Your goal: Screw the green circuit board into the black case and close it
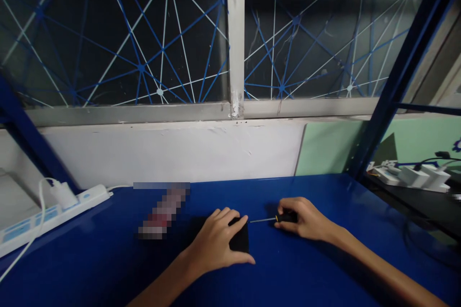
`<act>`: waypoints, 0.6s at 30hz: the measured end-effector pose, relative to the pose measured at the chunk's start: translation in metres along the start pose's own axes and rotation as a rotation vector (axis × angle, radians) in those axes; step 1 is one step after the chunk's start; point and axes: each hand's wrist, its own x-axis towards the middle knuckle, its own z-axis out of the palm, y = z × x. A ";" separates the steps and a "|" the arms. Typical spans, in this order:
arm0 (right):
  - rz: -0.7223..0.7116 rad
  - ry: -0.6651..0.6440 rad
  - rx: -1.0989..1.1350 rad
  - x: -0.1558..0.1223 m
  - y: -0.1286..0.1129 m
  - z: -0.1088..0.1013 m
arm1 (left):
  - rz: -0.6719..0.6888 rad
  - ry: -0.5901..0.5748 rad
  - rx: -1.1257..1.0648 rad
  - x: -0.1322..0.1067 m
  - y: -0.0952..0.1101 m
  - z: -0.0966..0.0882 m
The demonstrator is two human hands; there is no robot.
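Note:
My left hand (215, 241) lies over a flat black box-like object (240, 241) on the blue table, fingers across its top and far side, thumb along its near edge. Much of the object is covered by the hand, so its exact kind cannot be made out. My right hand (310, 219) is closed around the black handle of a screwdriver (288, 218) with a yellow ring. The thin metal shaft lies nearly level and points left, its tip at or very close to the object's right side.
A white power strip (90, 196) with a plugged-in charger and cable runs along the table's left side. A pixelated item (163, 213) lies left of my hands. Another strip with white adapters (414, 176) sits at right, past a blue frame post (382, 91). Windows stand behind.

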 end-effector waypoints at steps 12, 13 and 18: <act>-0.061 0.039 0.010 -0.014 -0.001 0.011 | 0.156 0.183 0.149 -0.011 0.001 0.009; -0.064 0.045 0.015 -0.013 0.000 0.011 | 0.142 0.186 0.150 -0.012 0.002 0.008; -0.016 0.086 0.062 -0.013 0.001 0.013 | 0.082 0.197 0.124 -0.011 0.006 0.006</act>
